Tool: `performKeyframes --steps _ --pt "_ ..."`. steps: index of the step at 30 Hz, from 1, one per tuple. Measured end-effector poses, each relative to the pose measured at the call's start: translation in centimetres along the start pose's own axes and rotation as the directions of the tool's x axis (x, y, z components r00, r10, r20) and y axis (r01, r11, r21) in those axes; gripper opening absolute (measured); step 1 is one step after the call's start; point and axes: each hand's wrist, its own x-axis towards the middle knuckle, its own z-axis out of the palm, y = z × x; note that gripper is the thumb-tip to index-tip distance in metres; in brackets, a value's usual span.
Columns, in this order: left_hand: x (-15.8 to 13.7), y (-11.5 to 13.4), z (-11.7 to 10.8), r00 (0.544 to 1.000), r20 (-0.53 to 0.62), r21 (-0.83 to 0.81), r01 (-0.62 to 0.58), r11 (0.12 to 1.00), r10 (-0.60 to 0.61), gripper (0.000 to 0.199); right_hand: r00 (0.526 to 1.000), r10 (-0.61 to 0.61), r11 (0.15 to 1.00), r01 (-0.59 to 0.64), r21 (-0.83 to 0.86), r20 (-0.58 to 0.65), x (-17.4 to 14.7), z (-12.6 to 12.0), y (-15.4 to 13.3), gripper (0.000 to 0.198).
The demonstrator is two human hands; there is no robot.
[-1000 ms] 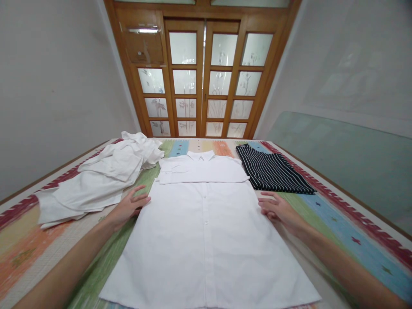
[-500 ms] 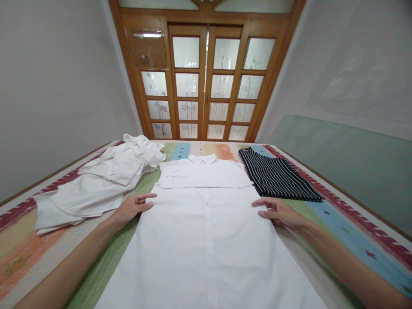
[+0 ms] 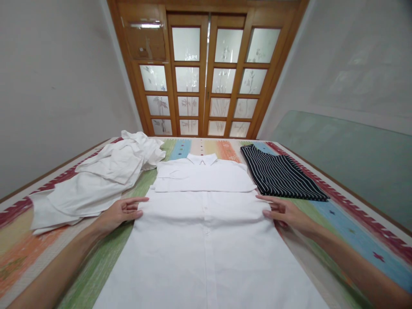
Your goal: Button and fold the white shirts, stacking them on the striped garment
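The left hand (image 3: 119, 213) and right hand (image 3: 287, 213), fingers nearly closed, seemingly pinch opposite sides of the white button-up shirt (image 3: 206, 246), lengthwise between them.

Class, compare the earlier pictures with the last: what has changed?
The left hand and right hand closed in on the side edges of the white shirt and now pinch them; the cloth has creased across between the hands. The crumpled white clothing and striped garment stayed put.

On a multicoloured patterned sheet (image 3: 93, 266), a white collared shirt (image 3: 206, 244) lies between a crumpled white cloth heap (image 3: 99, 182), left, and a folded black-and-white striped garment (image 3: 283, 175), right.
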Motion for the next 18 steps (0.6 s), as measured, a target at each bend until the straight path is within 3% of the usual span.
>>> performKeyframes --steps 3,8,11,18 --pt "-0.1 0.5 -0.1 0.999 0.035 -0.012 0.028 1.000 -0.028 0.069 0.999 0.009 1.000 -0.010 -0.028 -0.050 1.0 0.1 0.4 0.068" --pt "-0.5 1.3 0.4 0.998 -0.049 0.048 0.041 0.998 -0.039 0.070 0.998 0.000 0.998 -0.004 -0.063 -0.058 1.1 -0.3 0.8 0.063" --pt "-0.8 1.1 0.5 0.997 -0.082 0.116 0.026 0.993 -0.017 0.068 0.998 0.001 0.997 -0.007 -0.083 -0.067 0.2 -0.5 1.1 0.065" --pt "-1.1 0.6 0.5 0.997 -0.028 0.214 -0.071 0.974 0.079 0.057 0.993 -0.095 0.951 0.070 -0.300 -0.070 -1.8 -0.9 1.7 0.058"
